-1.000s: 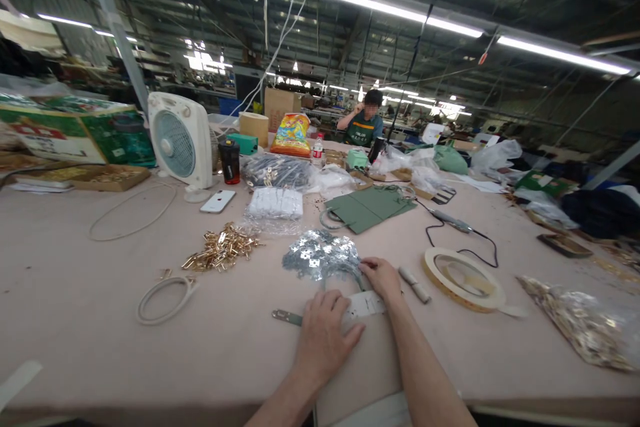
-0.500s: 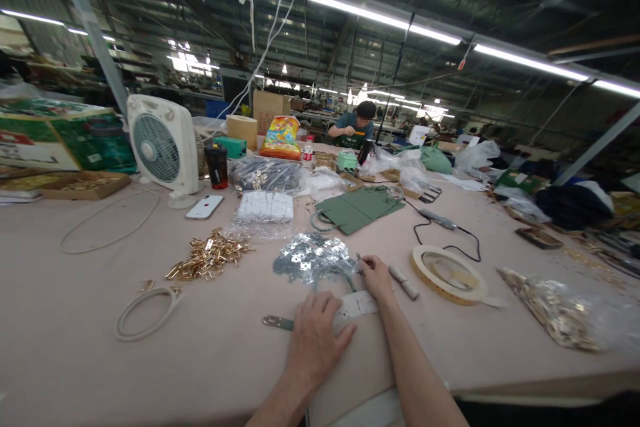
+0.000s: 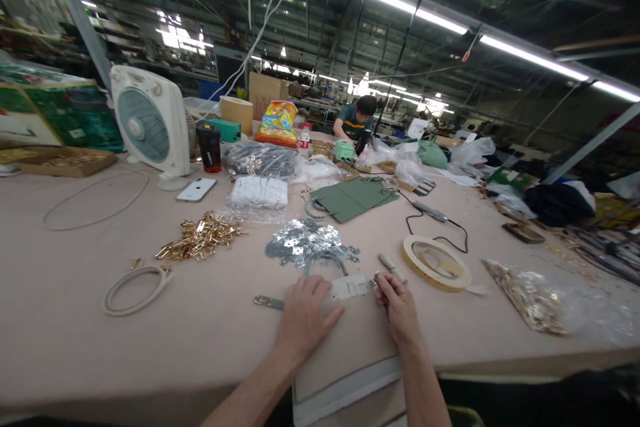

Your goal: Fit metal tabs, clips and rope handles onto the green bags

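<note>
My left hand (image 3: 306,310) lies with fingers outstretched on a pale flat panel (image 3: 350,285) bearing small dark marks and slots. A green strap end with a metal fitting (image 3: 268,302) sticks out left of that hand. At the panel's right end, my right hand (image 3: 399,307) is closed in a pinch on a small metal piece (image 3: 373,282); its exact shape is partly hidden by the fingers. A grey-green cord handle (image 3: 327,257) arches behind the panel, against a heap of flat silvery metal plates (image 3: 305,240). A rolled grey piece (image 3: 390,265) lies just beyond my right hand.
Gold-coloured fittings (image 3: 203,235) and a coiled pale cord (image 3: 135,292) lie left. A tape roll (image 3: 435,263) and a bag of metal parts (image 3: 530,297) lie right. Green panels (image 3: 350,199), a phone (image 3: 197,189) and a fan (image 3: 150,120) are farther back. Another person (image 3: 356,121) sits opposite.
My right hand has moved from the edge of the plate heap toward me, to the panel's right end. My left hand stays on the panel. The view has shifted slightly.
</note>
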